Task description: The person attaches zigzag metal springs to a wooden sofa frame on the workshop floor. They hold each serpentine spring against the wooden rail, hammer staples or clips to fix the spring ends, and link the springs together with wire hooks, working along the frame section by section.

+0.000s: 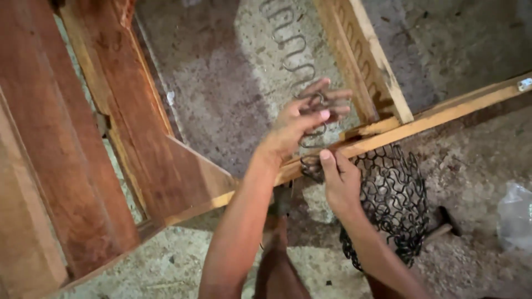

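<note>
My left hand (302,119) is raised over a wooden frame rail (443,113) and grips the near end of a zigzag metal spring (293,52) that runs away across the frame opening. Just below it, my right hand (339,182) pinches the spring's lower loop at the rail's near edge. A dark coiled bundle of zigzag springs (396,199) lies on the floor right beside my right wrist.
Reddish wooden frame boards (72,144) fill the left side. A pale wooden crosspiece (363,61) meets the rail at upper right. Dusty concrete floor (221,83) shows through the frame. A crumpled clear plastic bag (515,216) lies at the right edge.
</note>
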